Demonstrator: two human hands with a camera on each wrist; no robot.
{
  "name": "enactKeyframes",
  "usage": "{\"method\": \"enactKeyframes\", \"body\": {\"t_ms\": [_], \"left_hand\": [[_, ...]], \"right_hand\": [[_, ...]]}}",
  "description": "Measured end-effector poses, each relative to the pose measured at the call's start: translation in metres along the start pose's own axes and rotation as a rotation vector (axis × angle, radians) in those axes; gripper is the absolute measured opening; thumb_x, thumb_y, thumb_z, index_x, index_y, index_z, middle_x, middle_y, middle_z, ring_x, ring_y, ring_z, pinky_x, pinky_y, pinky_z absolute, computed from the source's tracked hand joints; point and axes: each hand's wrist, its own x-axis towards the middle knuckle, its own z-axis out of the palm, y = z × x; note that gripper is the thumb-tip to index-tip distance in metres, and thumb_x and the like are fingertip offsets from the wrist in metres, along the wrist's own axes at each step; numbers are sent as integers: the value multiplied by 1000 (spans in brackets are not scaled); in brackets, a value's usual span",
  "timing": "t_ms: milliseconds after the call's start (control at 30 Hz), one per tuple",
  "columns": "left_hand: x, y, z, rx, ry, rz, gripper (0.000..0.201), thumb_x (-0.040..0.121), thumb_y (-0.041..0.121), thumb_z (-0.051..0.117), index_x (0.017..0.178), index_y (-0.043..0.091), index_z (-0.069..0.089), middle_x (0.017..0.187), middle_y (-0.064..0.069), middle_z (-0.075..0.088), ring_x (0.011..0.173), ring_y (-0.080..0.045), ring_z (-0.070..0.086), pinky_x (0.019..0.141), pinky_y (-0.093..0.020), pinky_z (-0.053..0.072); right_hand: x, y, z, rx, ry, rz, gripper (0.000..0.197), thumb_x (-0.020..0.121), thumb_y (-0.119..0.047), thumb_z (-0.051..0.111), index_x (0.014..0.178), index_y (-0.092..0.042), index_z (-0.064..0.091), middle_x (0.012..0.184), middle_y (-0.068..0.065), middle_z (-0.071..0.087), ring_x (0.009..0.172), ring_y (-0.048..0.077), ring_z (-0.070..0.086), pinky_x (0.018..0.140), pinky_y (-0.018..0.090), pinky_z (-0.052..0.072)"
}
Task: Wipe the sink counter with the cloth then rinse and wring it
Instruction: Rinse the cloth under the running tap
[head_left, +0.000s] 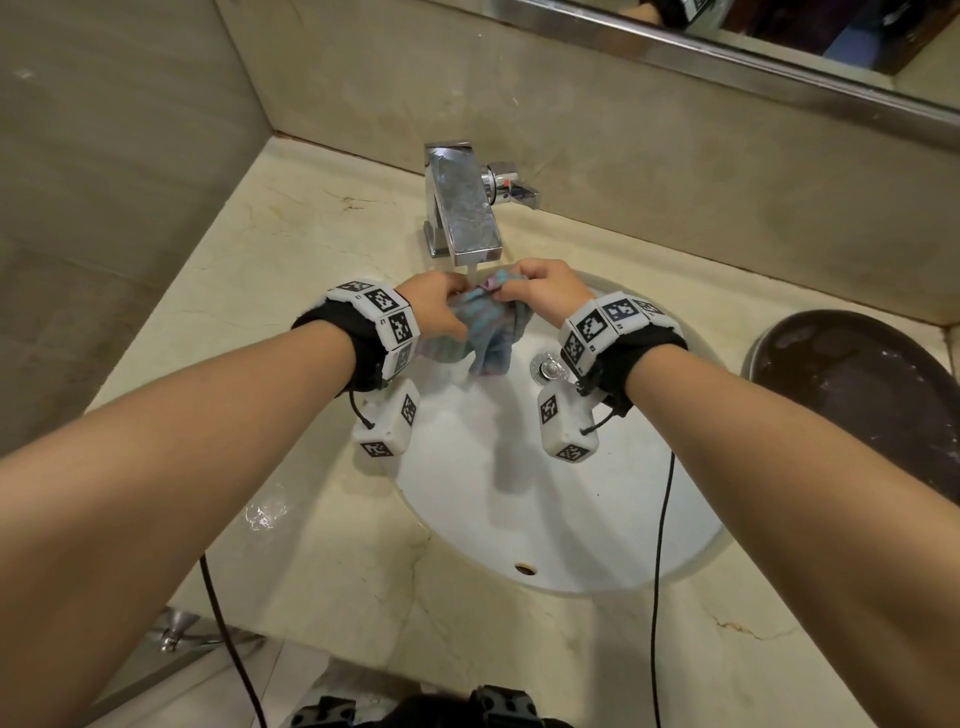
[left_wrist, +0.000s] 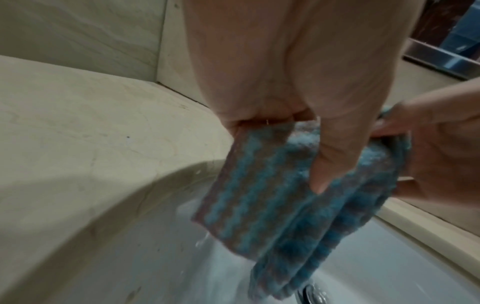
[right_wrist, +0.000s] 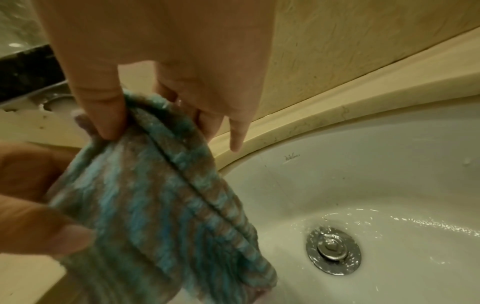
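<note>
A blue-and-grey striped cloth (head_left: 485, 332) hangs bunched over the white sink basin (head_left: 561, 509), right under the chrome faucet (head_left: 465, 208), whose stream of water falls onto its top. My left hand (head_left: 436, 306) pinches the cloth's left side, thumb in front (left_wrist: 337, 156) of the cloth (left_wrist: 272, 191). My right hand (head_left: 545, 293) pinches the cloth's upper right part; in the right wrist view the thumb (right_wrist: 103, 115) presses the fabric (right_wrist: 161, 205) against the fingers. Water runs off the cloth's lower corner toward the drain (right_wrist: 333, 250).
The beige marble counter (head_left: 291, 270) surrounds the basin, with a small puddle (head_left: 267, 512) at the front left. A dark round tray (head_left: 862, 395) lies on the right. Wall tiles and a mirror ledge (head_left: 753, 67) close the back. Cables hang from both wristbands.
</note>
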Motion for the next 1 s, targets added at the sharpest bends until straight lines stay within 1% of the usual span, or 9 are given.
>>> {"method": "enactKeyframes", "body": {"t_ms": [133, 233, 400, 533, 633, 700, 800, 867, 1000], "left_hand": [[0, 2, -3, 45, -9, -10, 37, 76, 11, 70, 111, 4, 61, 95, -10, 61, 82, -25, 55, 70, -26, 42], [2, 2, -5, 22, 32, -42, 38, 76, 15, 69, 112, 4, 62, 95, -10, 61, 81, -22, 53, 69, -26, 41], [3, 2, -5, -50, 133, -64, 50, 83, 14, 63, 130, 3, 52, 130, -15, 57, 113, -28, 56, 84, -25, 43], [0, 1, -2, -222, 180, -54, 46, 83, 10, 65, 126, -1, 54, 125, -17, 59, 109, -32, 60, 79, -30, 50], [-1, 3, 0, -251, 159, -6, 39, 83, 9, 65, 120, 1, 58, 119, -18, 62, 105, -33, 62, 76, -30, 50], [-1, 6, 1, -244, 157, 30, 38, 83, 9, 65, 120, 2, 60, 119, -17, 63, 105, -31, 61, 76, -25, 46], [-2, 8, 1, -245, 142, 100, 32, 82, 7, 67, 113, 2, 65, 114, -18, 65, 93, -21, 57, 64, -13, 43], [-2, 8, 1, -258, 131, 110, 32, 80, 7, 69, 111, 2, 66, 112, -19, 65, 92, -18, 55, 63, -7, 41], [1, 4, 3, -278, 171, 56, 39, 78, 10, 70, 115, 0, 62, 112, -18, 64, 103, -28, 60, 76, -22, 40]], "right_hand": [[2, 3, 1, -17, 22, -33, 19, 81, -9, 70, 74, -17, 54, 75, -1, 59, 67, 8, 58, 55, 9, 49], [-2, 2, -1, -150, -80, 1, 31, 77, -17, 75, 104, -12, 60, 90, -1, 63, 78, 12, 61, 71, 19, 51], [-1, 3, -3, -514, -120, 48, 34, 82, -20, 70, 114, -7, 64, 94, 3, 62, 75, 16, 57, 57, 19, 40], [4, 8, -2, -531, -42, 67, 47, 78, -19, 74, 120, -10, 55, 117, 9, 62, 97, 24, 61, 81, 34, 51], [5, 7, 0, -601, -109, -1, 79, 73, -28, 78, 140, -17, 37, 137, 7, 51, 116, 27, 56, 94, 34, 47], [4, 4, 4, -677, -196, -32, 80, 75, -30, 76, 142, -17, 35, 138, 7, 51, 120, 27, 55, 98, 33, 45], [3, 0, 10, -722, -257, -56, 60, 78, -27, 74, 132, -13, 50, 126, 7, 61, 114, 25, 58, 95, 29, 46], [4, -2, 13, -732, -217, -75, 48, 80, -23, 72, 124, -10, 57, 116, 8, 65, 106, 24, 61, 80, 24, 46], [9, 0, 14, -645, -108, -172, 33, 80, -14, 69, 113, -8, 64, 103, 10, 65, 94, 22, 61, 69, 20, 40]]}}
